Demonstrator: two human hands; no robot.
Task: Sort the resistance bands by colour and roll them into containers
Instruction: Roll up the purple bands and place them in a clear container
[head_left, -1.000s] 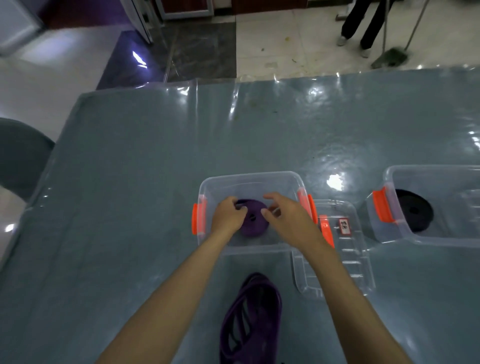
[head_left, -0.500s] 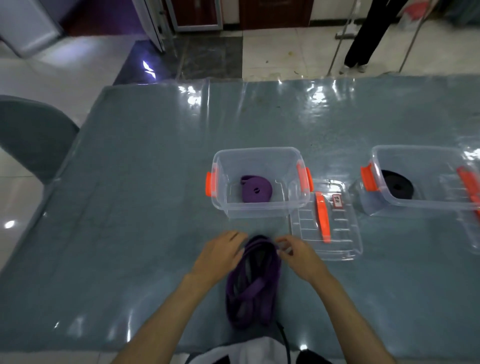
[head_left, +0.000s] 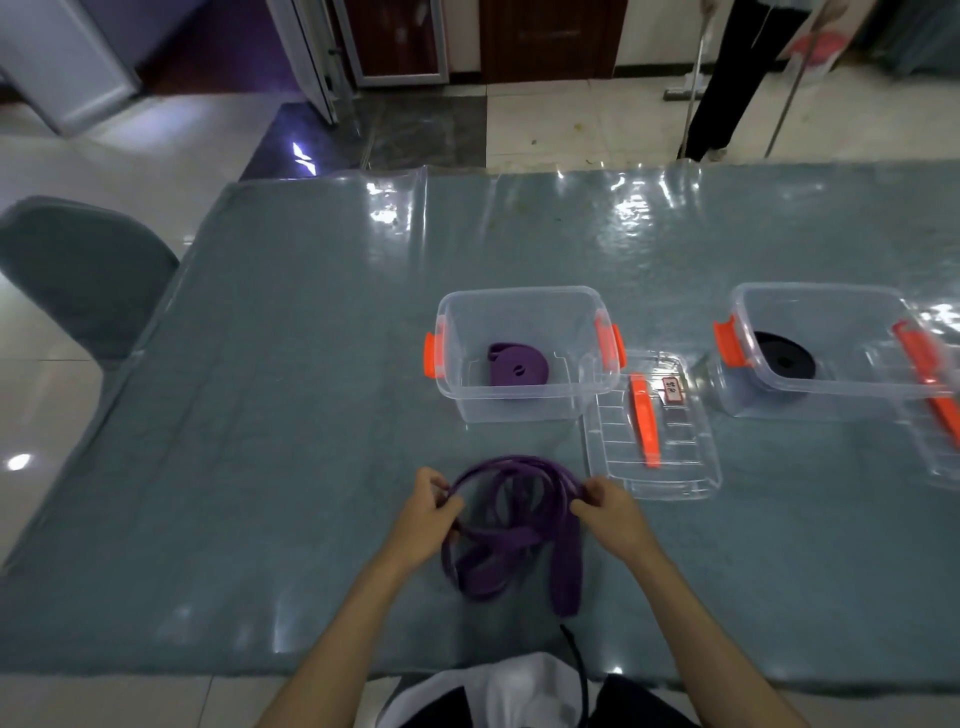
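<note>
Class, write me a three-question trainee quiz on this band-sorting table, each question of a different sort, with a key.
1. True or false: the clear plastic container with orange latches nearest the hands holds a rolled black band.
2. Which hands grip the loose purple resistance band? A left only, B right only, C both.
3. Fill in: the rolled black band lies in the container on the person's ____.

Key: 1 false, it holds a rolled purple band. 2 C, left hand and right hand. 3 right.

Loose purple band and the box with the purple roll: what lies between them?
Nothing: the head view shows bare table between the loose purple band and the box.
</note>
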